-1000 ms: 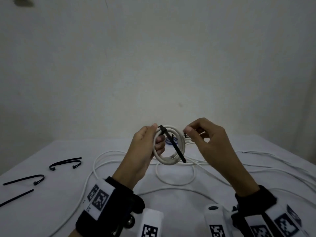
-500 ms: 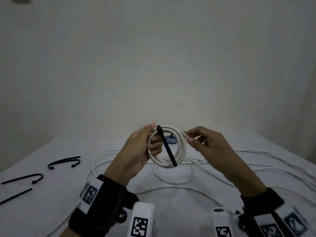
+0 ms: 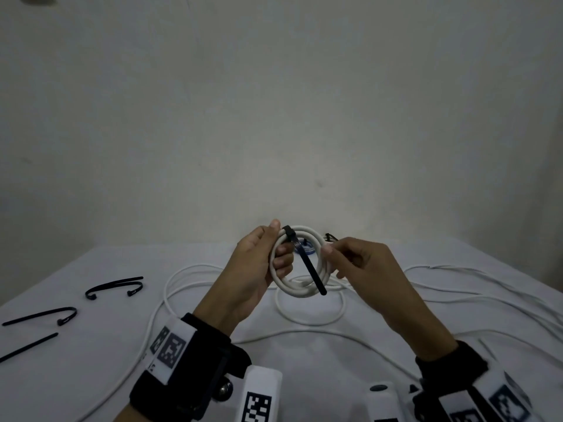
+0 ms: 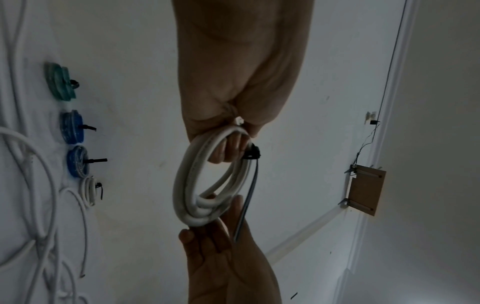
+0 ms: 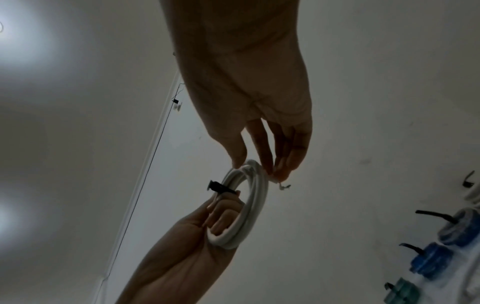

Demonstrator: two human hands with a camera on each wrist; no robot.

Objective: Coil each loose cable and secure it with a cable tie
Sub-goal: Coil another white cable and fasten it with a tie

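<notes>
I hold a small coil of white cable [image 3: 292,287] [image 4: 192,185] [image 5: 246,205] up above the table. My left hand [image 3: 262,263] [image 4: 233,133] grips the coil's left side, fingers curled through the loop and thumb on top. A black cable tie [image 3: 307,263] [image 4: 249,185] is wrapped round the coil at the top, and its long tail hangs down across the loop. My right hand [image 3: 350,257] [image 5: 262,156] pinches the coil's right side between thumb and fingertips. A short white cable end [image 5: 283,186] sticks out by those fingertips.
Loose white cables [image 3: 457,287] sprawl over the white table [image 3: 61,376]. Spare black cable ties [image 3: 115,286] lie at the left. Tied coils, blue [image 4: 71,127] [image 5: 431,261], green [image 4: 61,82] and white [image 4: 89,190], sit at the table's far edge by the wall.
The coil has turned so the tie's tail slopes down to the right. My right hand's pinch has shifted lower on the coil's right side. Both hands stay on the coil.
</notes>
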